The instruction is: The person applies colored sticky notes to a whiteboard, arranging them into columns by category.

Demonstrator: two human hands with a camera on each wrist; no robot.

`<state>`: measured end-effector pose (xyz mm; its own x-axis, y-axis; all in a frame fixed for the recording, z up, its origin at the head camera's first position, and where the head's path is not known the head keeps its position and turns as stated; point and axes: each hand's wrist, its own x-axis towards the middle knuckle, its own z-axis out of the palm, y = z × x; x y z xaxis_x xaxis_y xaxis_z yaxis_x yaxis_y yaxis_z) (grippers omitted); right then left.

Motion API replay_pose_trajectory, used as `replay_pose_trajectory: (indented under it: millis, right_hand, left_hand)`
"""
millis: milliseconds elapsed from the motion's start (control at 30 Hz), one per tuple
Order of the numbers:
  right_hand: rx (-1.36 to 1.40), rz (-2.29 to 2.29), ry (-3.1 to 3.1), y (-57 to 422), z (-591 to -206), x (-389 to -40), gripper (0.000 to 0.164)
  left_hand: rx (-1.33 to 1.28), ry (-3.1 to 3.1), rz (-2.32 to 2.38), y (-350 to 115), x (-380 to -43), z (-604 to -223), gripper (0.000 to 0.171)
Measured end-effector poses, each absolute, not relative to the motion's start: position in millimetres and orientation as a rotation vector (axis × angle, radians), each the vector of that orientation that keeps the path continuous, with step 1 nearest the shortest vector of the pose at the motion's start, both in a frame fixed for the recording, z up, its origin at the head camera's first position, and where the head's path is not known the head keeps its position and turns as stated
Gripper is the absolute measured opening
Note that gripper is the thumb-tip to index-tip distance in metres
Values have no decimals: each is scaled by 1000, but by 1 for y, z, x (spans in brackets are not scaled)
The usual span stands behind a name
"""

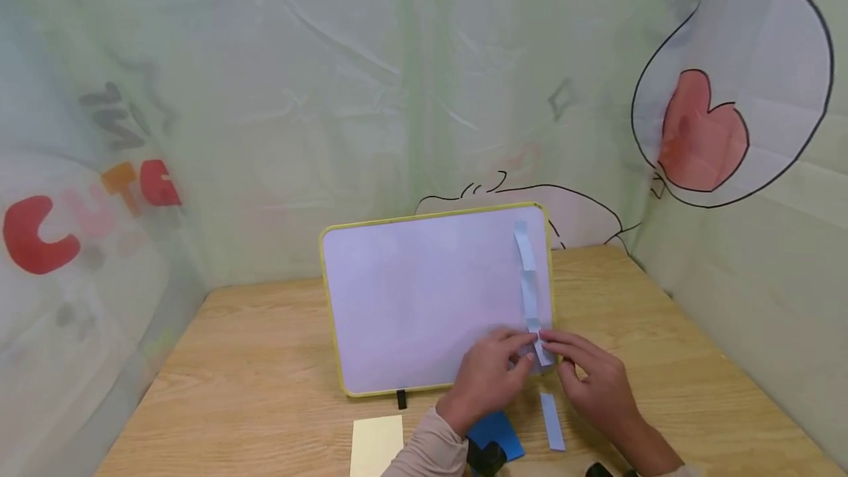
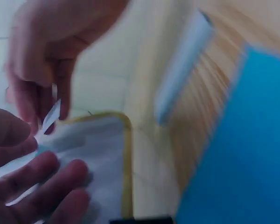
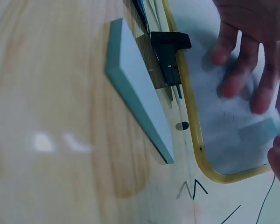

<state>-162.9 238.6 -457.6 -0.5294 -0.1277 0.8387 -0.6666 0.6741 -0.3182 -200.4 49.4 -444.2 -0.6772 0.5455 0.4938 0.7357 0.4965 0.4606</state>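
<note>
A whiteboard point(image 1: 424, 300) with a yellow frame leans upright on the table. Light blue paper strips point(image 1: 528, 293) run down its right side in an overlapping column. At the lower end of that column, my left hand point(image 1: 493, 370) and right hand point(image 1: 599, 385) meet at a short strip point(image 1: 543, 353). In the left wrist view, my right hand point(image 2: 46, 60) pinches the lifted end of that strip point(image 2: 51, 116). My left thumb and index finger pinch beside it; the other left fingers point(image 3: 245, 65) are spread before the board. The exact contact is partly hidden by fingers.
A light blue pad of strips point(image 1: 553, 422) lies on the table below the hands. A blue pad point(image 1: 497, 434) sits partly under my left forearm, and a pale yellow pad point(image 1: 377, 444) lies to its left. Behind the board hangs a printed curtain point(image 1: 298, 131).
</note>
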Motion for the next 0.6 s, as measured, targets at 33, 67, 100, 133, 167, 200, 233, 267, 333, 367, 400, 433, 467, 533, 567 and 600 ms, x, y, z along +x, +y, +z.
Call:
replay_pose_trajectory:
  millis: [33,67,100,133,167,200,233,267,333,367,400,433,467,533,567,600]
  right_hand:
    - [601,813,-2059,239,-457,-163,33]
    - [592,815,-2075,239,-456,-163,34]
    - [585,815,-2087,239,-455,-163,35]
    - [583,813,-2089,239,-455,-162,35]
    - [582,811,-2091,239,-455,-163,36]
    - [579,807,-2092,239,-455,-163,36]
    - [578,806,-2093,240,-455,-163,36]
    - [579,810,-2092,240,-455,-164,37]
    - [582,825,-2091,239,-454,-165,38]
    - [586,832,-2086,239,-454,-166,38]
    - [589,838,-2080,238,-454,-166,38]
    - [594,845,-2072,237,-454,-166,38]
    - [592,851,-2064,236,-454,-167,38]
    - [568,867,-2054,235,-455,-166,39]
    - [547,878,-2050,235,-455,-166,40]
    - [523,897,-2050,235,-455,-165,41]
  left_hand:
    - [-1083,-2434,-862,49,-200,-445,31]
    - [-1077,-2400,-756,50,-200,-446,31]
    - [-1068,-2360,-652,50,-199,-447,31]
    - [-1062,-2318,-563,50,-199,-449,31]
    - [-1055,-2286,-503,51,-199,-450,31]
    - [-1048,-2264,-457,51,-199,-451,31]
    - [-1044,-2253,-421,52,-200,-451,31]
    - [-1041,-2250,-393,53,-200,-452,32]
    - [-1047,-2261,-363,53,-200,-452,33]
    - [-1051,-2273,-349,53,-200,-452,33]
    - [-1057,-2282,-337,53,-199,-452,33]
    - [-1062,-2291,-324,52,-199,-452,34]
    - [-1070,-2294,-317,52,-198,-452,34]
    - [-1084,-2286,-281,51,-197,-453,36]
    - [-1090,-2275,-255,50,-196,-453,36]
    - [-1098,-2263,-232,50,-195,-453,37]
